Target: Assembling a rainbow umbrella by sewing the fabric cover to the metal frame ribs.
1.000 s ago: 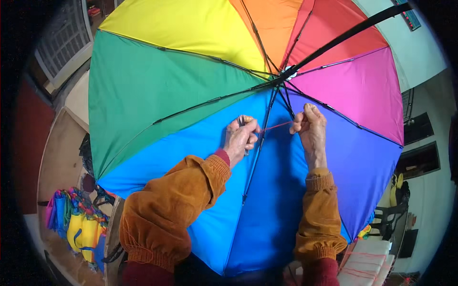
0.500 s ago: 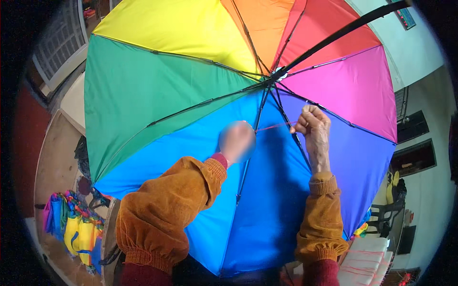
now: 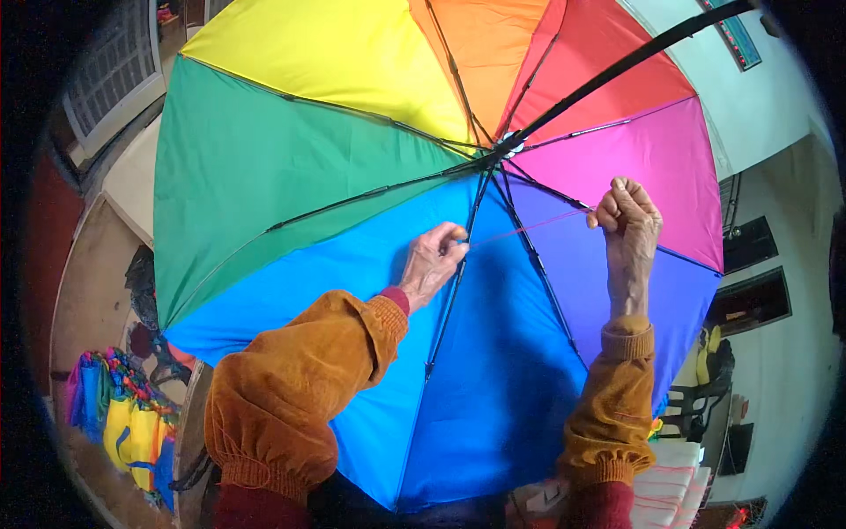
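Note:
An opened rainbow umbrella (image 3: 291, 145) fills the middle, its inside facing me, with black ribs meeting at a hub and a dark shaft (image 3: 617, 70) slanting to the upper right. At a rib over the blue panels, my left hand (image 3: 432, 260) pinches with thumb and forefinger; what lies between the tips is too small to make out. My right hand (image 3: 630, 216) is closed on a pink thread (image 3: 529, 227), raised in front of the violet and pink panels. That thread runs taut from the rib beside my left hand across to my right fingers.
Folded colourful umbrellas (image 3: 123, 414) lie in a heap at the lower left. White stacked material with red threads (image 3: 670, 476) sits at the lower right, near a dark chair (image 3: 696, 397). A barred window or door (image 3: 110, 79) is at the upper left.
My right hand has moved to the right and slightly up, drawing out more thread. My left hand stays by the same rib. The umbrella has shifted slightly.

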`<state>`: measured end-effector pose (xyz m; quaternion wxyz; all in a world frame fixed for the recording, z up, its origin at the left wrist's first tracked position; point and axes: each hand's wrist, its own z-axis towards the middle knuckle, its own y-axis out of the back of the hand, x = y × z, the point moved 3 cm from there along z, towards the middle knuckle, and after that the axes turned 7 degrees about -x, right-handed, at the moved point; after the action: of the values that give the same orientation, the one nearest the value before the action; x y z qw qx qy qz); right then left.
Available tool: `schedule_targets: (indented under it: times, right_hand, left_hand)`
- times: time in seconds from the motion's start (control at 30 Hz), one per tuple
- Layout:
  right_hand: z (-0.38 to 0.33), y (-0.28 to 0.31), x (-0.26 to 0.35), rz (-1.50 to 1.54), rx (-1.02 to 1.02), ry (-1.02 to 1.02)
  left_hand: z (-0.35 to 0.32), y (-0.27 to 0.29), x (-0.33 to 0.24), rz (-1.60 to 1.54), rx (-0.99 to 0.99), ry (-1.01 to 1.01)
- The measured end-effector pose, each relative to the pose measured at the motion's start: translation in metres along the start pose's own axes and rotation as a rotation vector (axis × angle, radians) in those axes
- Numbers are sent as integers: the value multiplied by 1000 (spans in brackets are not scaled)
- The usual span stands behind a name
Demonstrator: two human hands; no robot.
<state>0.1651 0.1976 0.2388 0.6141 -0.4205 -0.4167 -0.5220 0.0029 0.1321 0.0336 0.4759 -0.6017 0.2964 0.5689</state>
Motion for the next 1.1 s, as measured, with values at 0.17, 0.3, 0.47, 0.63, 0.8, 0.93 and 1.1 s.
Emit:
schedule_targets:
  times: [0.17,0.3,0.47,0.63,0.8,0.93,1.1]
  right_hand:
    - [10,-13,-4,-194,-57,92]
    - [-6,-11,-54,-376,188,39]
    - [-63,-26,-123,-842,421,148]
    - [-72,-42,-133,-1026,639,317]
    - [-75,-48,-143,-1182,565,400]
    - [-80,-46,-145,-1167,498,308]
    - [-83,-37,-157,-1058,417,312]
  left_hand:
    - [3,-2,-3,227,34,-258]
    - [9,4,25,-34,-55,33]
    - [3,14,7,-35,81,409]
    - [6,17,12,-94,96,425]
    - [3,16,12,-135,128,308]
    - [2,14,17,-233,142,424]
    - [2,9,19,-315,183,506]
